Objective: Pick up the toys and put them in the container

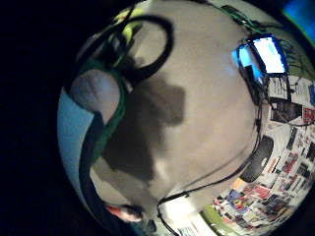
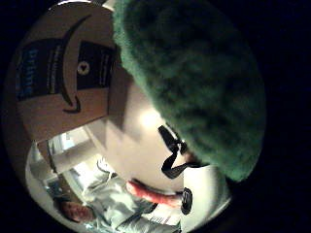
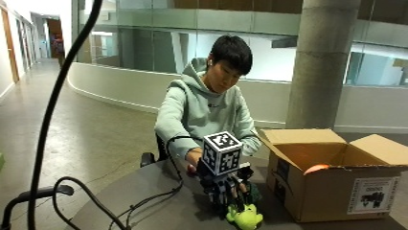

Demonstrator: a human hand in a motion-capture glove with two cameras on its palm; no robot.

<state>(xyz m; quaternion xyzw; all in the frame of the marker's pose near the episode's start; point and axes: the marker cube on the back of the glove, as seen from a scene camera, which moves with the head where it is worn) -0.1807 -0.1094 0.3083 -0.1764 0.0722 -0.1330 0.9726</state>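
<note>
Beside box (image 3: pixel 319 191), right hand (image 3: pixel 223 189) grips green toy (image 3: pixel 244 217).

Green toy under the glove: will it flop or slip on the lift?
The green toy looks plush; its fuzzy knit surface fills the thumb side palm view, so it is probably soft, light and unlikely to slip. It may sag, but it should not roll.

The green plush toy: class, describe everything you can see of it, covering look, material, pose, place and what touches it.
The green plush toy is soft and fuzzy, bright yellow-green in the outside view and darker green close up in the thumb side palm view, where it fills much of the picture. It sits at the near edge of the grey table, beside the open cardboard box, not in it. The gloved right hand is directly over it, fingers reaching down onto it; whether they grip it is hidden.
</note>
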